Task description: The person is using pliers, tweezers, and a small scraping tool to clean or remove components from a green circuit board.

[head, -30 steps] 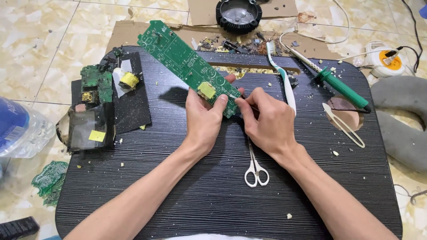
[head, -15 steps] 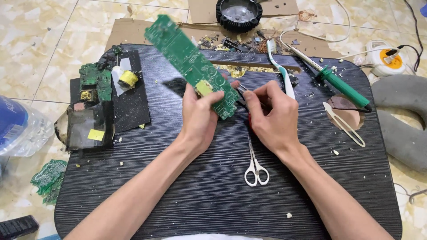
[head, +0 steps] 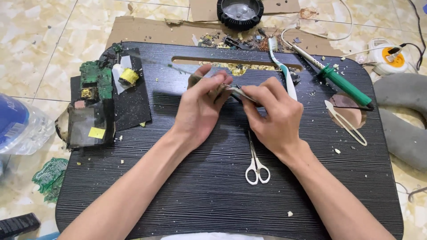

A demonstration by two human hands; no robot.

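1. Head view, hands: both hands meet over the middle of the black ribbed lap desk (head: pixel 213 195). The left hand (head: pixel 200 106) pinches the long green circuit board (head: pixel 195 75), which is turned edge-on here, so it shows only as a thin line running up and left from the fingers. The right hand (head: pixel 271 115) is clenched round a small dark tool, likely pliers, with its tip at the board's near end; the tool itself is mostly hidden.

2. Head view, step: I judge this as prying or pulling a part off the board. The next move calls for a firm left-hand hold while the tool twists or tugs gently.

3. Head view, surroundings: white-handled scissors (head: pixel 255 162) lie just below the right hand, a green-handled soldering iron (head: pixel 342 82) to the right, and stripped board pieces (head: pixel 95 82) at the left.
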